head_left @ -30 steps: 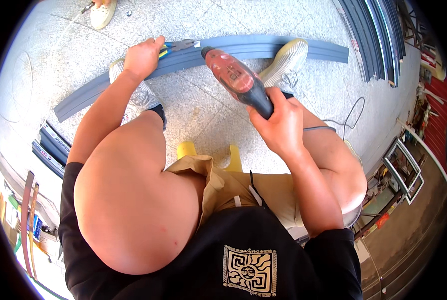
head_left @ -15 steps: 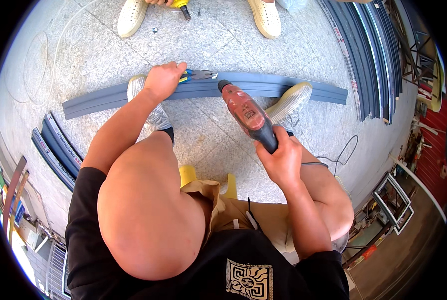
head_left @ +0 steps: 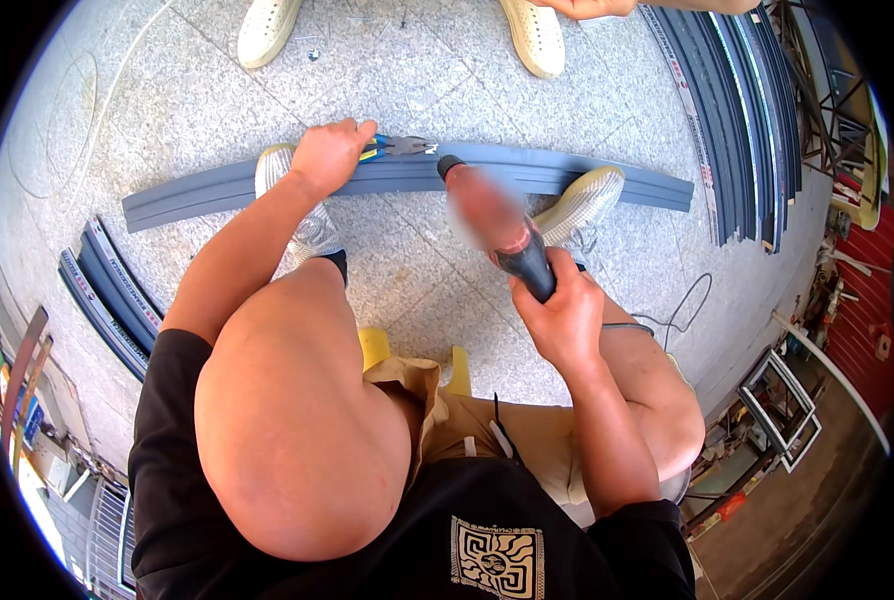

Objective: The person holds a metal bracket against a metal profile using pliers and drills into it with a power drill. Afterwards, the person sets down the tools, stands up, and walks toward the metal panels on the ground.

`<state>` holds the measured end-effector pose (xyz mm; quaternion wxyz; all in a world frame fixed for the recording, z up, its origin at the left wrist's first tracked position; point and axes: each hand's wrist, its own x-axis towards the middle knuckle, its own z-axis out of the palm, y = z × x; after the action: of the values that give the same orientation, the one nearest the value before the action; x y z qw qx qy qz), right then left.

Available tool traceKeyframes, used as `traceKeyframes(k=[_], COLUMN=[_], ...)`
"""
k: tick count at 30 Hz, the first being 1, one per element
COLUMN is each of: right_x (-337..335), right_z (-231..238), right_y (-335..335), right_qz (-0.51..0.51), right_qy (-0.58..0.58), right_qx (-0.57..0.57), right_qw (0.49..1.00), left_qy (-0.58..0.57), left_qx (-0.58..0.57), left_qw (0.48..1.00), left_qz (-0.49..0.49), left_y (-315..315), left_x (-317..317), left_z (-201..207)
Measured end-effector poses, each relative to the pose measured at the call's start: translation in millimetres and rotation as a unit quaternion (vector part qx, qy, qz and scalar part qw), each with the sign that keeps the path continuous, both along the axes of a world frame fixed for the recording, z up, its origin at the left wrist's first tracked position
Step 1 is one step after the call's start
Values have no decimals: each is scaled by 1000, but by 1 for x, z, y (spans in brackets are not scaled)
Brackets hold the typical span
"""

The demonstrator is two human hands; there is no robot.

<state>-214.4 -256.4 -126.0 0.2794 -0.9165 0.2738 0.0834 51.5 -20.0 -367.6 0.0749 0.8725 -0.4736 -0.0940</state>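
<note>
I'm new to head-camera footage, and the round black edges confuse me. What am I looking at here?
There is no machine: these are a person's own bare hands. The fisheye camera sits on their head, looking down, so the rim goes dark and straight things bend. The left hand holds pliers; the right hand grips a red-and-black power tool, partly blurred, its tip close to the pliers in this view. On the floor lies a long grey strip, with more dark strips over to the right. The cream shoes at the top belong to another person.
</note>
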Motion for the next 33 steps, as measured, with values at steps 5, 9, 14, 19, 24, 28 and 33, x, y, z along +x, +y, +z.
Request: traceKeyframes(k=[5,9,14,19,24,28,33], right_x=[2,2,3,5,7,7,8], right_z=[1,0,1,3,3,3,3], right_y=[1,1,2,2,1,2,3], right_qz=[-13,-18,-17,-27,-28,-24,-26], right_qy=[8,12,9,21,29,27,32], right_qx=[10,14,12,23,25,17,17], right_qw=[1000,1000,1000,999,999,999,999], left_qy=[9,11,-2,20,27,25,22], left_qx=[-1,6,7,3,10,14,13], left_qw=[1000,1000,1000,1000,1000,1000,1000], left_qz=[-1,-3,-7,-1,0,0,-4], left_y=[1,0,0,-1,-1,-1,0], left_x=[1,1,2,2,3,3,2], left_z=[-1,1,0,2,4,5,6])
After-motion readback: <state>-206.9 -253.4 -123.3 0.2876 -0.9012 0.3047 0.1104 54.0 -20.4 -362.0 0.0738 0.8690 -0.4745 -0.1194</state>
